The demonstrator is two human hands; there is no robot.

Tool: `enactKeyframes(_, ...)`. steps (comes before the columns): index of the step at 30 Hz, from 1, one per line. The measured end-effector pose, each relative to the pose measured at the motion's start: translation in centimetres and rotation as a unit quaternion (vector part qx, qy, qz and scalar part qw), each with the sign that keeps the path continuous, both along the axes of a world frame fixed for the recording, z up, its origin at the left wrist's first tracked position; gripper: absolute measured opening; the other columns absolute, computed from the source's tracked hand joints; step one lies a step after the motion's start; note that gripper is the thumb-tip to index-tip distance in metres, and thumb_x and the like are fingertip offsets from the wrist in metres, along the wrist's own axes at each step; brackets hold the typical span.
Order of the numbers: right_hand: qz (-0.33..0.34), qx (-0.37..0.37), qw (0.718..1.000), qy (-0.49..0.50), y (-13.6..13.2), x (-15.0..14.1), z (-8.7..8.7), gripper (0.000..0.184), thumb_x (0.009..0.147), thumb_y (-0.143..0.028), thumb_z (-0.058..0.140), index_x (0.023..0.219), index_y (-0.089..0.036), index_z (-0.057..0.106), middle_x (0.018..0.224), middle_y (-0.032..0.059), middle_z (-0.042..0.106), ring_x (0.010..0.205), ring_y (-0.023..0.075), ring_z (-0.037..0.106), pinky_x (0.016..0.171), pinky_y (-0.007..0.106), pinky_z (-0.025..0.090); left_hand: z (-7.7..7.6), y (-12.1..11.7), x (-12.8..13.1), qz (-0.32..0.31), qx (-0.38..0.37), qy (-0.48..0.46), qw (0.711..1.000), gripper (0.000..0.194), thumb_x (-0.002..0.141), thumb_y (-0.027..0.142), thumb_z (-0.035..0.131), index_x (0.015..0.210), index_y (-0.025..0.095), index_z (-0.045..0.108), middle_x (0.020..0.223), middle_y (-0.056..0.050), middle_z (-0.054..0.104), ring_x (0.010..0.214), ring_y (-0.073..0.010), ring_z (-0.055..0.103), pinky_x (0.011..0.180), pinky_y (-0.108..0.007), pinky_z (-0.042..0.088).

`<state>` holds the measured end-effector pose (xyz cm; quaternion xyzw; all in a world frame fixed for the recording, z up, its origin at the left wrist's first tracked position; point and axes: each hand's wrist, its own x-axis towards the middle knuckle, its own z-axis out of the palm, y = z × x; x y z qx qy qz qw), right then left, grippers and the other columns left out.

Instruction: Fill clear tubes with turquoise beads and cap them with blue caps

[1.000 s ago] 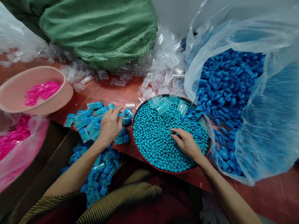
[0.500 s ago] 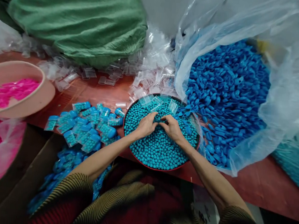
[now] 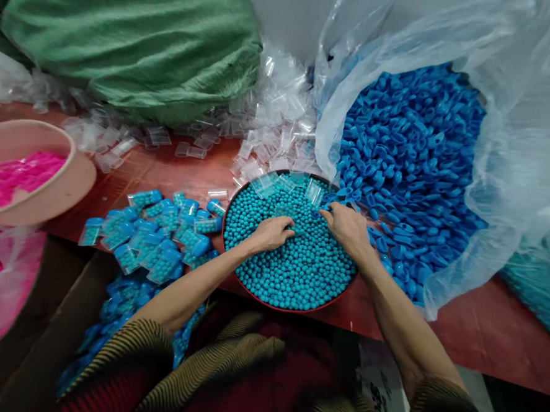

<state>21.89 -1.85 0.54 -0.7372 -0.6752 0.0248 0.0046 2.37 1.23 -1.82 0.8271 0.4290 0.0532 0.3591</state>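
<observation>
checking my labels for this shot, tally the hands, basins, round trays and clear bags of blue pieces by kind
Hands, left hand and right hand: 2
Pink basin: 1
Round tray: 1
Clear bag of blue plastic pieces: 1
Total: 5
The blue plastic pieces overlap too much to count.

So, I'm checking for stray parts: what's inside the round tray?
Turquoise beads, with clear cases and blue pieces on top near the far rim. Beads hide the floor of the tray.
</observation>
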Motion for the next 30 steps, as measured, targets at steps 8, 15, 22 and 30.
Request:
enactKeyframes(8,-0.05,-0.001,0.998,-0.025,2.7,-1.9,-2.0,0.026,0.091,-0.028,0.042,0.107,-0.011,0.054,0.096,0.0186,0.067,0.078,0.0246,0.065,0.059,0.028,0.035,-0.7,0.6,-0.2,0.073,-0.165,-0.159,0.971,0.013,0.079,0.023,0.051,0.087,0.014,0.056,0.068,0.003,0.053,0.061,-0.0093,0.048,0.059,-0.02,0.042)
enactKeyframes(15,0.085,-0.024,0.996,0.017,0.6,-0.8,-1.9,0.018,0.087,-0.032,0.048,0.095,-0.019,0.058,0.091,0.0091,0.069,0.085,0.0246,0.06,0.068,0.031,0.036,0.6,0.0,-0.3,0.119,-0.303,-0.19,0.926,0.013,0.082,0.027,0.05,0.087,0.015,0.051,0.063,0.005,0.043,0.049,-0.0057,0.043,0.037,-0.013,0.032)
enactKeyframes(22,0.093,0.087,0.973,0.19,-0.1,-1.8,-2.1,0.032,0.087,-0.029,0.046,0.114,-0.013,0.056,0.1,0.0136,0.068,0.096,0.026,0.06,0.092,0.043,0.038,0.6,0.0,-0.8,0.13,-0.353,-0.247,0.893,0.015,0.082,0.026,0.05,0.094,0.017,0.047,0.075,0.004,0.047,0.051,-0.0057,0.052,0.037,-0.014,0.038)
enactKeyframes(30,0.065,-0.042,0.839,0.538,-1.4,-2.5,-2.2,0.041,0.081,-0.037,0.052,0.116,-0.018,0.061,0.086,0.003,0.07,0.068,0.0164,0.064,0.07,0.032,0.051,-0.1,-1.3,-0.4,0.13,-0.304,-0.313,0.89,0.014,0.082,0.026,0.048,0.091,0.016,0.046,0.069,0.005,0.046,0.055,-0.0074,0.052,0.047,-0.019,0.049)
